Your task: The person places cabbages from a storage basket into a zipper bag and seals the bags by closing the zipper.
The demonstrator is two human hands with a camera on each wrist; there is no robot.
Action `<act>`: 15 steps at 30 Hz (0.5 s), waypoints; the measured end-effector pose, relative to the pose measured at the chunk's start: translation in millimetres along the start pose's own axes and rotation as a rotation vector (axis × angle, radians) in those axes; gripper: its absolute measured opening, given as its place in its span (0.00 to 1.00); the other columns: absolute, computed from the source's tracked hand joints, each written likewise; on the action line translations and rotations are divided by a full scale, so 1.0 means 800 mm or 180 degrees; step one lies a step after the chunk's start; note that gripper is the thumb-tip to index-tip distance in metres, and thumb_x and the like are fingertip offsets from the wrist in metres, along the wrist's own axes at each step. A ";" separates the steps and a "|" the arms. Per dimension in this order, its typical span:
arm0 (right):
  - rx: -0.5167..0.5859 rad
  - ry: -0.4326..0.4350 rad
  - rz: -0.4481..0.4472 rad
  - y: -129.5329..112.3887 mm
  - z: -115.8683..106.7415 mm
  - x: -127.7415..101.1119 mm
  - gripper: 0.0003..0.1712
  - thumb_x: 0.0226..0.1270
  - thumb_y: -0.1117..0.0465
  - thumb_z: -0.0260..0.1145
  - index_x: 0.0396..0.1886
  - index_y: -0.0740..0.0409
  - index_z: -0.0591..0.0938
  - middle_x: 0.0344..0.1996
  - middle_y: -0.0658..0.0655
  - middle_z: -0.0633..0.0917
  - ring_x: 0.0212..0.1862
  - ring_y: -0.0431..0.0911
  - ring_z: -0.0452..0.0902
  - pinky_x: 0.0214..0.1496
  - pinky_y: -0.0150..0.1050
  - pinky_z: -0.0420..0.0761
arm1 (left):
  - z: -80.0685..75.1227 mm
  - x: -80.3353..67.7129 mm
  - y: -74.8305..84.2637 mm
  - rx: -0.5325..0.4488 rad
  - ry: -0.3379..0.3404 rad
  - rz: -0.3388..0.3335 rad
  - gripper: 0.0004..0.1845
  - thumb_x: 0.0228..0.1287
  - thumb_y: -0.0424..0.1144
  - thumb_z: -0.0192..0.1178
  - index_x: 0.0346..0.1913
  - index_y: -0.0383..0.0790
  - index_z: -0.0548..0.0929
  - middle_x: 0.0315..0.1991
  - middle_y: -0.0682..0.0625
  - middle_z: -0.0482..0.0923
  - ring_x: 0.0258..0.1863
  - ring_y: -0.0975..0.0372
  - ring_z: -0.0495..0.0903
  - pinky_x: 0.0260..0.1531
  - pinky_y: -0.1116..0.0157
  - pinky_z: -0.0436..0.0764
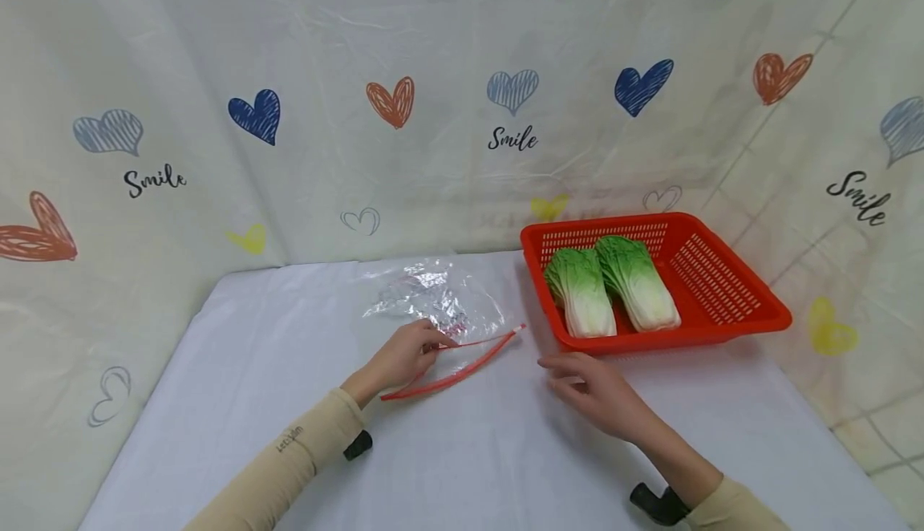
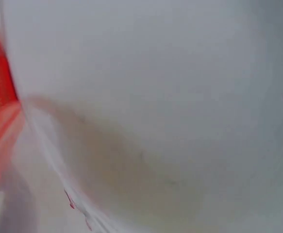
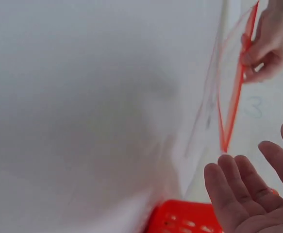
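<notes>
A table covered by a plain white cloth (image 1: 289,435) is enclosed on three sides by a cream plastic curtain (image 1: 447,50) printed with coloured hearts and the word "Smile". Even light is cast throughout.

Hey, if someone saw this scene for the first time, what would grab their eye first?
Probably the bright red basket on the right of the white table, with two green cabbages lying side by side in it. Next, the clear plastic bag with a red zip strip at mid-table: the left hand pinches its strip, while the right hand rests open just in front of the basket.
</notes>
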State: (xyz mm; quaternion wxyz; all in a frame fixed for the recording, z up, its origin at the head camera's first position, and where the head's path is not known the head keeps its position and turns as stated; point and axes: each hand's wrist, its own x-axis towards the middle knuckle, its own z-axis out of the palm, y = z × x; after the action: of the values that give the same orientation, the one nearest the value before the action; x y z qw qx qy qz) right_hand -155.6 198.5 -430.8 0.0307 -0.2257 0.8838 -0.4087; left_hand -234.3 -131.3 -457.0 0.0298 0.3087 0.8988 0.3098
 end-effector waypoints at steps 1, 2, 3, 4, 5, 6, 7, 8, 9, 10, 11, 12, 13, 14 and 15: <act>0.0041 -0.0033 0.0003 -0.001 0.003 0.002 0.18 0.68 0.62 0.66 0.57 0.57 0.82 0.54 0.58 0.82 0.50 0.50 0.82 0.47 0.41 0.84 | -0.003 0.001 0.001 -0.0062 0.0088 -0.0050 0.17 0.63 0.25 0.58 0.50 0.43 0.88 0.37 0.51 0.77 0.32 0.63 0.72 0.32 0.68 0.76; 0.0072 -0.0063 0.0005 -0.001 0.006 0.004 0.19 0.68 0.62 0.65 0.58 0.56 0.82 0.54 0.58 0.82 0.50 0.50 0.82 0.47 0.41 0.84 | -0.006 0.002 0.001 -0.0130 0.0182 -0.0105 0.17 0.63 0.25 0.58 0.50 0.43 0.88 0.37 0.51 0.77 0.33 0.63 0.72 0.33 0.68 0.76; 0.0095 -0.0093 0.0005 -0.001 0.009 0.006 0.19 0.68 0.62 0.65 0.58 0.56 0.81 0.55 0.59 0.82 0.50 0.50 0.82 0.47 0.41 0.84 | -0.009 0.004 0.003 -0.0187 0.0291 -0.0144 0.17 0.63 0.24 0.57 0.50 0.43 0.88 0.37 0.50 0.77 0.33 0.62 0.73 0.32 0.68 0.77; 0.0113 -0.0102 -0.0002 -0.001 0.013 0.009 0.20 0.68 0.61 0.65 0.59 0.56 0.81 0.55 0.60 0.81 0.50 0.50 0.82 0.48 0.41 0.83 | -0.012 0.005 0.004 -0.0241 0.0412 -0.0170 0.17 0.63 0.24 0.58 0.49 0.43 0.88 0.36 0.51 0.77 0.33 0.62 0.74 0.32 0.68 0.77; 0.0127 -0.0097 -0.0001 -0.001 0.018 0.012 0.20 0.68 0.61 0.65 0.59 0.56 0.81 0.56 0.60 0.81 0.50 0.49 0.82 0.48 0.41 0.83 | -0.015 0.007 0.006 -0.0285 0.0530 -0.0168 0.17 0.63 0.24 0.57 0.49 0.43 0.88 0.37 0.51 0.78 0.33 0.62 0.74 0.33 0.68 0.78; 0.0143 -0.0077 -0.0003 -0.002 0.022 0.016 0.21 0.68 0.60 0.65 0.60 0.55 0.80 0.56 0.60 0.81 0.50 0.49 0.82 0.48 0.41 0.83 | -0.017 0.009 0.008 -0.0301 0.0631 -0.0160 0.18 0.63 0.24 0.57 0.49 0.43 0.88 0.37 0.51 0.78 0.34 0.62 0.75 0.33 0.67 0.78; 0.0164 -0.0040 -0.0007 -0.002 0.026 0.020 0.21 0.68 0.60 0.65 0.60 0.55 0.80 0.56 0.60 0.81 0.50 0.49 0.82 0.48 0.41 0.83 | -0.019 0.011 0.010 -0.0324 0.0720 -0.0152 0.17 0.63 0.24 0.56 0.49 0.43 0.88 0.37 0.51 0.78 0.34 0.63 0.76 0.34 0.67 0.79; 0.0185 0.0009 -0.0011 -0.003 0.031 0.024 0.21 0.68 0.60 0.66 0.61 0.55 0.80 0.56 0.60 0.81 0.51 0.49 0.82 0.49 0.41 0.83 | -0.021 0.012 0.012 -0.0340 0.0798 -0.0146 0.17 0.63 0.24 0.56 0.49 0.43 0.88 0.37 0.51 0.78 0.34 0.63 0.76 0.34 0.67 0.79; 0.0211 0.0062 -0.0008 -0.005 0.035 0.029 0.22 0.68 0.60 0.66 0.61 0.54 0.80 0.56 0.59 0.81 0.51 0.49 0.82 0.50 0.42 0.83 | -0.022 0.014 0.014 -0.0357 0.0856 -0.0143 0.17 0.63 0.24 0.56 0.49 0.42 0.88 0.37 0.51 0.79 0.34 0.63 0.76 0.33 0.67 0.80; 0.0245 0.0121 -0.0010 -0.006 0.039 0.034 0.22 0.68 0.59 0.66 0.61 0.54 0.79 0.56 0.59 0.82 0.51 0.48 0.82 0.50 0.44 0.83 | -0.024 0.016 0.016 -0.0365 0.0899 -0.0147 0.17 0.63 0.25 0.56 0.49 0.42 0.88 0.37 0.51 0.79 0.34 0.63 0.77 0.32 0.68 0.80; 0.0277 0.0177 -0.0006 -0.008 0.043 0.039 0.22 0.68 0.59 0.66 0.62 0.53 0.79 0.56 0.58 0.82 0.51 0.48 0.82 0.51 0.46 0.82 | -0.024 0.018 0.019 -0.0389 0.0931 -0.0146 0.17 0.64 0.25 0.56 0.50 0.42 0.88 0.37 0.51 0.78 0.34 0.63 0.77 0.32 0.68 0.80; 0.0319 0.0235 -0.0004 -0.010 0.047 0.044 0.23 0.68 0.58 0.66 0.62 0.53 0.79 0.56 0.58 0.82 0.51 0.48 0.82 0.52 0.48 0.82 | -0.025 0.020 0.021 -0.0407 0.0953 -0.0157 0.17 0.64 0.25 0.56 0.50 0.41 0.87 0.37 0.51 0.78 0.33 0.63 0.77 0.30 0.68 0.80; 0.0353 0.0298 -0.0003 -0.011 0.051 0.050 0.23 0.68 0.58 0.66 0.62 0.53 0.79 0.56 0.57 0.82 0.51 0.48 0.82 0.53 0.50 0.81 | -0.025 0.022 0.024 -0.0422 0.0973 -0.0175 0.16 0.64 0.26 0.56 0.50 0.42 0.87 0.36 0.51 0.78 0.33 0.63 0.77 0.29 0.69 0.80; 0.0378 0.0359 0.0005 -0.014 0.054 0.055 0.23 0.68 0.57 0.66 0.62 0.53 0.79 0.56 0.57 0.82 0.51 0.48 0.82 0.54 0.51 0.80 | -0.025 0.024 0.026 -0.0424 0.0997 -0.0183 0.16 0.65 0.26 0.56 0.50 0.42 0.87 0.36 0.50 0.78 0.32 0.64 0.77 0.29 0.69 0.80; 0.0412 0.0417 0.0020 -0.016 0.057 0.061 0.23 0.68 0.56 0.66 0.62 0.53 0.79 0.56 0.56 0.81 0.51 0.47 0.82 0.54 0.51 0.80 | -0.025 0.026 0.028 -0.0414 0.1019 -0.0190 0.16 0.65 0.26 0.56 0.50 0.42 0.87 0.36 0.50 0.77 0.32 0.63 0.77 0.28 0.69 0.80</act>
State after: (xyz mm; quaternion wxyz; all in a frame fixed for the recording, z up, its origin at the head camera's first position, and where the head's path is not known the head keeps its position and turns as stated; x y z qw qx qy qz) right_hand -184.0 138.6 -445.2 -0.0114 -0.1932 0.8563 -0.4788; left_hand -243.7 -116.5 -424.8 -0.0846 0.2260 0.8789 0.4114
